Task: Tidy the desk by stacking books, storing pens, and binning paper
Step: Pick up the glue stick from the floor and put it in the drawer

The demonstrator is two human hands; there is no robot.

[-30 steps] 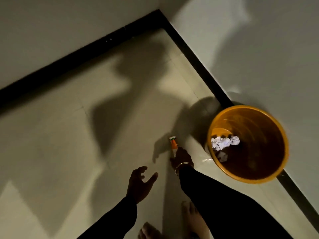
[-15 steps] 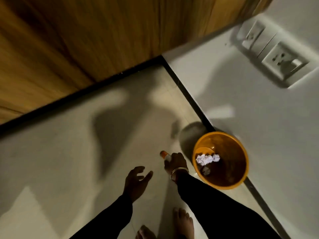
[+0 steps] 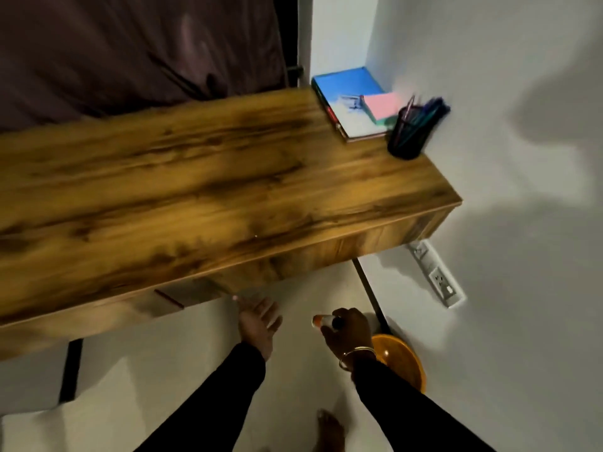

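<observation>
Orange bin (image 3: 403,360): dropped to frame bottom, half behind your right arm; paper inside no longer visible.
Head view: you've tilted up from the floor to the wooden desk (image 3: 228,177).
Right hand (image 3: 347,331): fingers wrapped round orange-capped pen (image 3: 321,320), below the desk edge.
Left hand (image 3: 259,324): fingers spread, empty.
Next, likely: pen into pen holder (image 3: 409,135), beside books (image 3: 350,89).

Surface (image 3: 208,177): wood-grain finish, smooth with slight sheen. Bin (image 3: 403,360): glossy orange plastic. Pen holder (image 3: 408,135): dark mesh. Curtain (image 3: 130,50): matt cloth.
</observation>
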